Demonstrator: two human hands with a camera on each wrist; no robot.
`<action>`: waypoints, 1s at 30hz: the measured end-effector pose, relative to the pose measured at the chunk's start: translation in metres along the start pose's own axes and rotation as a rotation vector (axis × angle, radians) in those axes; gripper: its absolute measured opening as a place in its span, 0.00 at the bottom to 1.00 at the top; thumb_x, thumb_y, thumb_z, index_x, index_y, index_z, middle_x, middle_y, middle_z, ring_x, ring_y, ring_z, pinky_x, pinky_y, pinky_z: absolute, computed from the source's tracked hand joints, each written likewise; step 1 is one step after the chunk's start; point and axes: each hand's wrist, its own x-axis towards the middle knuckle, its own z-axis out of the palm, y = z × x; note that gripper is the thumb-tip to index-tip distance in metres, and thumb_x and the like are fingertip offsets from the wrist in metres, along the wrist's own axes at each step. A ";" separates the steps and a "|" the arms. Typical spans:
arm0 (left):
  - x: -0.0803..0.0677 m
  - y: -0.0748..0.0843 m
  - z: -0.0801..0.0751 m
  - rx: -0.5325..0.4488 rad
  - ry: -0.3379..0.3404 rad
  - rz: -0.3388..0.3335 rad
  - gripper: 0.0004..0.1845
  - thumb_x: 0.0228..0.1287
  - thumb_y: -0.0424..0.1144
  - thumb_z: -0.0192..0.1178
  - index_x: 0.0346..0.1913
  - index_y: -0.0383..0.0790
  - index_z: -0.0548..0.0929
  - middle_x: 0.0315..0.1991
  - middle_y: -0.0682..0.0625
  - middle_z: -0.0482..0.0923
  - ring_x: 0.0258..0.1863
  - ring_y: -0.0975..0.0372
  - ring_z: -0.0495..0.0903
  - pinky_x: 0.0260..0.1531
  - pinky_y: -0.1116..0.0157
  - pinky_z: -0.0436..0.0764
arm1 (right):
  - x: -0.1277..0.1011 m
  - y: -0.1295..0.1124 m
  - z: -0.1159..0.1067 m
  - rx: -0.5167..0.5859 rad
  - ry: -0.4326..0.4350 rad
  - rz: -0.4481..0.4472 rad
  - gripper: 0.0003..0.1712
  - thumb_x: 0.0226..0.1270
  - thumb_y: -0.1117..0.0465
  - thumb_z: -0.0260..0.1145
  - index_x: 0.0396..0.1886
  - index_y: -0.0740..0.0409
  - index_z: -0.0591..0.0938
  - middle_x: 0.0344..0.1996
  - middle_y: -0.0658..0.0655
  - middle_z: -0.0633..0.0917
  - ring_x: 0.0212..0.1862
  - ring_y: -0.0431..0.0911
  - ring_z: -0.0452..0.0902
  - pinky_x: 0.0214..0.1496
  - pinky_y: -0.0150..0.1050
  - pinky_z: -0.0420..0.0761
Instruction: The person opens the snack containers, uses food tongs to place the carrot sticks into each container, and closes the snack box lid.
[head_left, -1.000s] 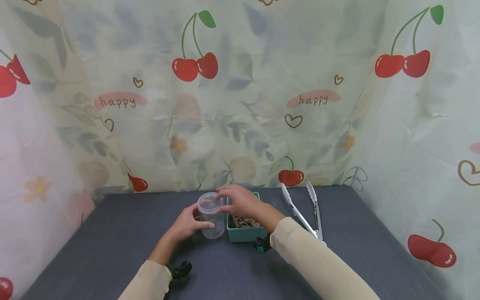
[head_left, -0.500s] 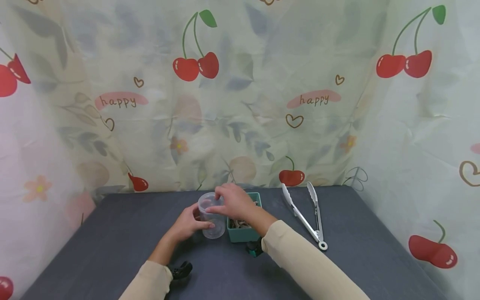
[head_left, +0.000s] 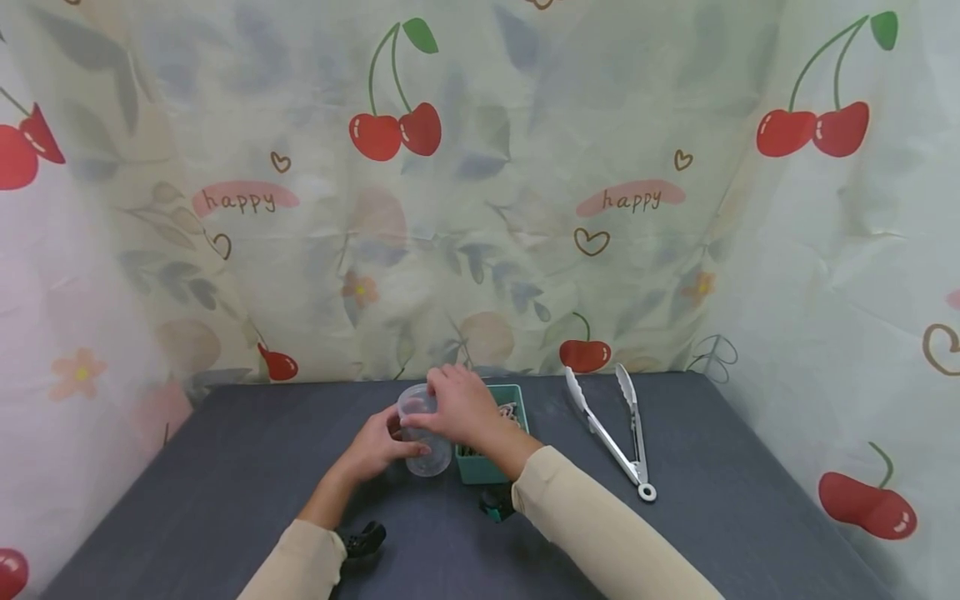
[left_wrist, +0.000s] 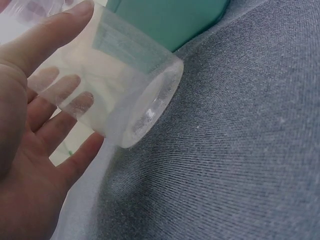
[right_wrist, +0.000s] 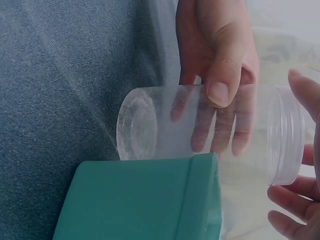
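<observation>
Left hand (head_left: 378, 446) gripping empty clear jar (head_left: 429, 454), right hand (head_left: 453, 407) gripping its rim; teal box (head_left: 480, 471) alongside holding brownish bits.

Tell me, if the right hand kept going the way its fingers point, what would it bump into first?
Probably nothing new: the right hand already touches the top of the clear jar, which the left hand grips.
</observation>
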 end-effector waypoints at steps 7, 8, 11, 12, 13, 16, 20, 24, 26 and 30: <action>0.008 -0.016 0.001 0.025 0.038 0.005 0.31 0.56 0.33 0.72 0.62 0.32 0.72 0.56 0.39 0.75 0.53 0.46 0.78 0.48 0.53 0.78 | 0.003 0.005 -0.001 0.124 -0.012 -0.011 0.31 0.56 0.34 0.69 0.46 0.53 0.81 0.42 0.51 0.79 0.42 0.44 0.72 0.47 0.42 0.74; 0.008 -0.016 0.001 0.027 0.043 0.007 0.31 0.55 0.33 0.72 0.62 0.32 0.72 0.56 0.40 0.76 0.53 0.47 0.78 0.48 0.53 0.79 | 0.003 0.006 -0.001 0.145 -0.014 -0.018 0.30 0.56 0.35 0.69 0.47 0.53 0.81 0.43 0.52 0.79 0.43 0.44 0.72 0.47 0.42 0.75; 0.008 -0.017 0.001 0.030 0.054 -0.003 0.31 0.55 0.33 0.72 0.61 0.32 0.72 0.55 0.40 0.76 0.53 0.46 0.77 0.48 0.53 0.79 | 0.003 0.008 0.000 0.198 -0.011 -0.038 0.29 0.56 0.37 0.71 0.49 0.53 0.82 0.46 0.51 0.80 0.46 0.44 0.74 0.48 0.41 0.76; 0.007 -0.017 0.001 0.030 0.053 -0.006 0.32 0.55 0.33 0.72 0.62 0.32 0.72 0.56 0.39 0.76 0.54 0.45 0.77 0.48 0.53 0.78 | 0.003 0.009 0.001 0.208 -0.007 -0.046 0.29 0.56 0.37 0.71 0.49 0.52 0.82 0.47 0.51 0.79 0.47 0.44 0.74 0.49 0.41 0.76; 0.007 -0.018 0.002 0.032 0.052 -0.010 0.32 0.55 0.33 0.72 0.62 0.32 0.72 0.56 0.39 0.76 0.54 0.45 0.77 0.49 0.53 0.78 | 0.002 0.010 0.001 0.218 -0.003 -0.052 0.29 0.56 0.38 0.71 0.49 0.52 0.82 0.48 0.50 0.79 0.47 0.44 0.74 0.49 0.41 0.76; 0.006 -0.018 0.003 0.031 0.050 -0.018 0.32 0.54 0.33 0.73 0.62 0.32 0.72 0.56 0.39 0.75 0.56 0.43 0.75 0.50 0.51 0.77 | -0.001 0.014 0.003 0.253 0.017 -0.077 0.28 0.56 0.40 0.72 0.50 0.52 0.81 0.48 0.49 0.78 0.47 0.44 0.75 0.49 0.40 0.76; 0.005 -0.018 0.004 0.029 0.058 -0.016 0.33 0.54 0.33 0.73 0.62 0.33 0.72 0.56 0.40 0.76 0.55 0.44 0.76 0.50 0.51 0.77 | -0.003 0.017 0.003 0.300 0.045 -0.119 0.27 0.56 0.43 0.74 0.49 0.53 0.81 0.51 0.50 0.78 0.50 0.45 0.75 0.51 0.41 0.76; 0.004 -0.017 0.004 0.033 0.058 -0.018 0.32 0.54 0.33 0.73 0.62 0.33 0.72 0.55 0.39 0.76 0.54 0.44 0.76 0.49 0.50 0.77 | -0.004 0.021 0.002 0.320 0.035 -0.132 0.28 0.56 0.45 0.74 0.52 0.54 0.81 0.60 0.54 0.76 0.59 0.47 0.72 0.58 0.44 0.74; 0.005 -0.017 0.004 0.036 0.056 -0.015 0.32 0.55 0.33 0.73 0.62 0.33 0.72 0.55 0.39 0.76 0.54 0.43 0.76 0.49 0.51 0.77 | -0.004 0.022 0.002 0.327 0.026 -0.128 0.28 0.57 0.45 0.74 0.52 0.55 0.81 0.63 0.55 0.75 0.62 0.48 0.71 0.59 0.44 0.73; 0.003 -0.013 0.004 0.032 0.056 -0.014 0.33 0.54 0.34 0.73 0.62 0.32 0.71 0.55 0.39 0.76 0.54 0.43 0.76 0.50 0.51 0.77 | -0.005 0.026 0.003 0.341 0.035 -0.134 0.27 0.57 0.47 0.74 0.52 0.55 0.81 0.64 0.56 0.73 0.60 0.49 0.72 0.57 0.44 0.75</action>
